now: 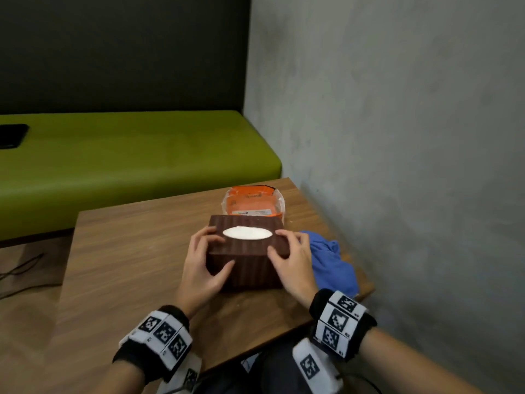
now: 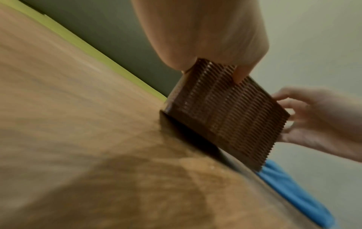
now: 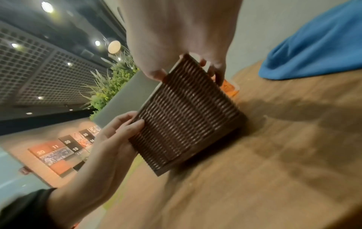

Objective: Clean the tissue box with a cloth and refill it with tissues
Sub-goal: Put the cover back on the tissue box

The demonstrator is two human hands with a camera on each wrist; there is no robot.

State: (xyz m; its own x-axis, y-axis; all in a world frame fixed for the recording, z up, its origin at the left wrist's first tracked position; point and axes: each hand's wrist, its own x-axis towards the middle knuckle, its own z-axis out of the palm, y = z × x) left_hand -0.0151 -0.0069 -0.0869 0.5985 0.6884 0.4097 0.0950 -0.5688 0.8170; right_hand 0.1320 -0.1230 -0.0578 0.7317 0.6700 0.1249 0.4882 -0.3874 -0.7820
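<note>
Tissue box (image 1: 247, 251), brown ribbed cube, sits on the wooden table (image 1: 127, 251) toward its right side, white tissue (image 1: 246, 232) showing in the oval top slot. Left hand (image 1: 202, 264) grips its left side, thumb on the near face, fingers over the top edge. Right hand (image 1: 292, 261) grips the right side the same way. Both are clamped on the box.

Head view only: the slot and tissue, the orange tissue pack (image 1: 253, 203) touching or just behind the box on the far side, a green bench (image 1: 127, 155) beyond the table, a dark phone (image 1: 11, 135) on it far left. Pack label too blurred to read.

Blue cloth (image 1: 332, 261) lies crumpled right of the box, near the table's right edge.

Left wrist view: the box's ribbed near face, the box's near edge seems raised off the table; too blurred to be sure.

Right wrist view only: plants (image 3: 113, 83), grid ceiling panels, wall tiles (image 3: 64, 148) with numbers 20, 11, 19, 14 legible.
</note>
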